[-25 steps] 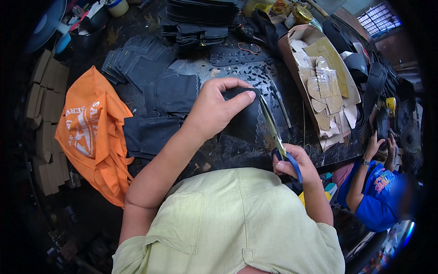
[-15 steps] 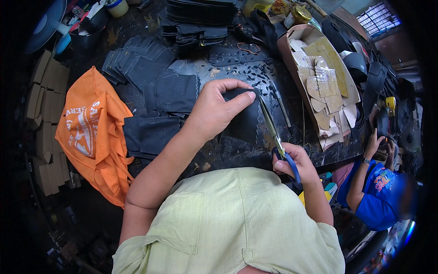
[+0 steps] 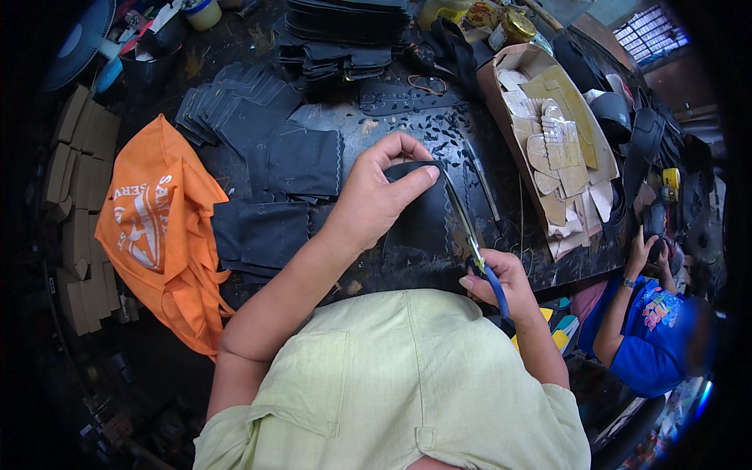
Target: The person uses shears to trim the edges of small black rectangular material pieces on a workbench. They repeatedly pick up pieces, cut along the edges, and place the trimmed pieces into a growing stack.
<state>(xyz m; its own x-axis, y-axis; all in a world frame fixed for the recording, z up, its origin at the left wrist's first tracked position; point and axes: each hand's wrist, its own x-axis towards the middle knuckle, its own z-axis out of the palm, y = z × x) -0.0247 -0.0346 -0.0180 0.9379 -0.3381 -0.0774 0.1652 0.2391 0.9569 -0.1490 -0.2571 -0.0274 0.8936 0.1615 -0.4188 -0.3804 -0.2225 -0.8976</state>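
Observation:
Pinched between the thumb and fingers of my left hand [image 3: 389, 188] is a black leather-like piece [image 3: 423, 221], which hangs down above the dark worktable. My right hand [image 3: 503, 283] is closed round the blue handles of a pair of scissors [image 3: 468, 227]. The blades point up and away from me and lie along the right edge of the piece, close to my left fingertips. To the left of the piece lie flat stacks of similar black cut pieces [image 3: 304, 160], some with zigzag edges. Small black offcuts [image 3: 446, 133] are scattered on the table beyond my hands.
An orange cloth [image 3: 160, 235] hangs over the table's left edge. A long cardboard box [image 3: 501, 86] of templates stands at right, beside a slim metal tool [image 3: 481, 180]. A tall black stack [image 3: 345, 31] stands at the back. A co-worker in blue [image 3: 646, 329] handles a dark shoe at far right.
The scissors and my right hand have shifted slightly left, and the blades now look closer together. My left hand has lowered a little with the piece.

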